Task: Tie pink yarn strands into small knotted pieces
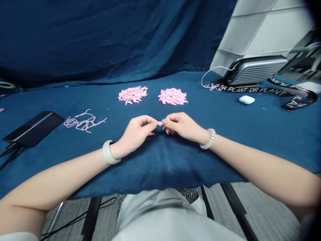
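Between my two hands is a short knotted piece of pink yarn (159,124), held just above the blue cloth near the front of the table. My left hand (140,131) pinches its left end between thumb and forefinger. At its right end, the fingertips of my right hand (182,125) pinch it too. Beyond the hands lie two heaps of small pink yarn knots, a left heap (132,95) and a right heap (173,96). Loose pink yarn strands (84,123) are tangled on the cloth to the left of my left hand.
A black phone-like device (33,129) with a cable lies at the left. On the right are a silver ridged case (260,70), a black lettered lanyard (253,90) and a white earbud case (246,99). Blue cloth (112,36) hangs behind the table.
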`<state>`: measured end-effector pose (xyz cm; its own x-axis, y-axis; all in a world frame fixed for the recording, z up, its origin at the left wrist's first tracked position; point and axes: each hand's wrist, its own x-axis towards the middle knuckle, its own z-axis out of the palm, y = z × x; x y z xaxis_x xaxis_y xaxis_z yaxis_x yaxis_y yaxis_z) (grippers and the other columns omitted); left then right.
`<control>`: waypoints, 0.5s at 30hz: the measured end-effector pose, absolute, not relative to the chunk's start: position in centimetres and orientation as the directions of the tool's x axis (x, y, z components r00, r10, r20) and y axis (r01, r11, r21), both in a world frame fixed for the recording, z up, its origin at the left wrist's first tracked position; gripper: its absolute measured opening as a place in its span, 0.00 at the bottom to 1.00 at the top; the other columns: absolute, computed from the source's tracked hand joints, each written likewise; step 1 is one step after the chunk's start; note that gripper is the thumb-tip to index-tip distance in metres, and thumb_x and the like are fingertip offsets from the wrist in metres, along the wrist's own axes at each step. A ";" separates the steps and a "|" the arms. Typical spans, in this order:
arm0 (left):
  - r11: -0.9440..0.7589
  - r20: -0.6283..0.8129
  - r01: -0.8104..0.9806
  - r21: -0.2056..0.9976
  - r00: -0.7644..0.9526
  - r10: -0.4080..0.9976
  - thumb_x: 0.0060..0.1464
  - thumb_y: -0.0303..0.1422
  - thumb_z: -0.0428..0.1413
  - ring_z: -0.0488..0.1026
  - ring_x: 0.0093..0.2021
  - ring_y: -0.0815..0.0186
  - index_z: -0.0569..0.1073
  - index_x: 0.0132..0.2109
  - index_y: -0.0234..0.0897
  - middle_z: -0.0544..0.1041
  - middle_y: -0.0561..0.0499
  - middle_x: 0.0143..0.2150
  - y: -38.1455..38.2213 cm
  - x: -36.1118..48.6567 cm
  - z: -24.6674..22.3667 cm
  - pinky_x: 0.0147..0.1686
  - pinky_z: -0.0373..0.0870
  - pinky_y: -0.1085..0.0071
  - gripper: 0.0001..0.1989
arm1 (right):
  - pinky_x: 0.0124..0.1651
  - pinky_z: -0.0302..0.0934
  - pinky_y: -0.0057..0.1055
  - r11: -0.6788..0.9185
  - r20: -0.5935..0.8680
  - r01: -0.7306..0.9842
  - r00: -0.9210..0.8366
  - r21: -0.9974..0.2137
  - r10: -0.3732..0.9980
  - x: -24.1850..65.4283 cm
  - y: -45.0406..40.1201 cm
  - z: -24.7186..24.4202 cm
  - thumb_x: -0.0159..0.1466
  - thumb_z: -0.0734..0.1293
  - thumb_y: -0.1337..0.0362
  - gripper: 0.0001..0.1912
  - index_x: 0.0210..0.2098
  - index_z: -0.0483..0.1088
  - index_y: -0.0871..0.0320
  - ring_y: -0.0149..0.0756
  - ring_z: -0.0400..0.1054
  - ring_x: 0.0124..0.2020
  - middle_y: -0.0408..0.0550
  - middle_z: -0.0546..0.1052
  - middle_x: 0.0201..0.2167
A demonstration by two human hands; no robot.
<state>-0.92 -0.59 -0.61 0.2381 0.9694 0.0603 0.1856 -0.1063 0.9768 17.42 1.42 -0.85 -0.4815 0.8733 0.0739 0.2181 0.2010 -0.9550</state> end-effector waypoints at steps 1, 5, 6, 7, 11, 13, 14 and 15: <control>-0.103 0.060 0.179 0.978 0.231 0.971 0.50 0.36 0.57 0.71 0.34 0.68 0.73 0.32 0.34 0.75 0.51 0.33 -0.6 -0.9 -0.7 0.33 0.71 0.73 0.08 | 0.25 0.56 0.23 0.198 0.075 0.211 -0.481 -0.957 0.873 17.4 1.5 -0.9 0.59 0.63 0.51 0.19 0.23 0.67 0.62 0.24 0.61 0.20 0.42 0.68 0.18; -0.077 0.039 0.155 0.985 0.236 0.971 0.50 0.37 0.57 0.72 0.36 0.67 0.74 0.33 0.35 0.75 0.51 0.33 -0.5 -1.0 -0.8 0.33 0.71 0.72 0.08 | 0.25 0.56 0.23 0.183 0.068 0.194 -0.484 -0.964 0.872 17.4 1.6 -1.0 0.59 0.63 0.49 0.21 0.23 0.66 0.62 0.24 0.61 0.19 0.41 0.68 0.17; -0.067 0.027 0.153 0.986 0.252 0.967 0.51 0.37 0.56 0.72 0.37 0.67 0.74 0.34 0.36 0.75 0.51 0.34 -0.5 -1.1 -0.8 0.33 0.71 0.73 0.09 | 0.25 0.56 0.23 0.179 0.064 0.194 -0.485 -0.965 0.872 17.4 1.5 -1.0 0.58 0.63 0.49 0.21 0.23 0.66 0.62 0.24 0.61 0.19 0.42 0.68 0.17; -0.060 0.015 0.155 0.986 0.273 0.962 0.51 0.38 0.56 0.71 0.37 0.67 0.74 0.35 0.36 0.75 0.51 0.35 -0.5 -1.1 -0.8 0.33 0.71 0.73 0.09 | 0.25 0.56 0.23 0.175 0.060 0.195 -0.485 -0.965 0.872 17.4 1.5 -1.0 0.58 0.64 0.49 0.21 0.23 0.66 0.62 0.24 0.61 0.20 0.42 0.68 0.17; -0.089 0.016 0.197 0.976 0.344 0.939 0.50 0.41 0.57 0.71 0.35 0.69 0.74 0.37 0.36 0.75 0.51 0.35 -0.7 -0.9 -0.7 0.33 0.70 0.74 0.13 | 0.26 0.56 0.23 0.167 0.044 0.213 -0.488 -0.963 0.872 17.3 1.4 -1.0 0.55 0.66 0.48 0.21 0.23 0.67 0.62 0.24 0.61 0.20 0.42 0.69 0.17; -0.119 0.036 0.221 0.968 0.347 0.937 0.50 0.41 0.58 0.70 0.32 0.70 0.74 0.35 0.34 0.74 0.51 0.33 -0.8 -0.8 -0.7 0.32 0.70 0.74 0.13 | 0.26 0.56 0.23 0.157 0.032 0.217 -0.488 -0.963 0.872 17.3 1.4 -1.1 0.55 0.66 0.48 0.21 0.22 0.67 0.62 0.24 0.61 0.20 0.42 0.69 0.17; -0.129 0.043 0.232 0.964 0.344 0.938 0.50 0.41 0.58 0.70 0.31 0.70 0.74 0.34 0.34 0.74 0.51 0.32 -0.8 -0.8 -0.7 0.32 0.69 0.75 0.13 | 0.26 0.56 0.23 0.152 0.029 0.213 -0.490 -0.965 0.871 17.3 1.4 -1.2 0.55 0.66 0.48 0.21 0.22 0.67 0.62 0.24 0.61 0.20 0.42 0.69 0.17; -0.137 0.048 0.242 0.961 0.341 0.939 0.50 0.41 0.57 0.70 0.31 0.70 0.73 0.34 0.33 0.74 0.51 0.31 -0.8 -0.7 -0.7 0.31 0.69 0.74 0.13 | 0.25 0.56 0.23 0.147 0.028 0.205 -0.494 -0.968 0.869 17.3 1.5 -1.2 0.55 0.66 0.48 0.21 0.22 0.67 0.62 0.24 0.61 0.19 0.42 0.69 0.17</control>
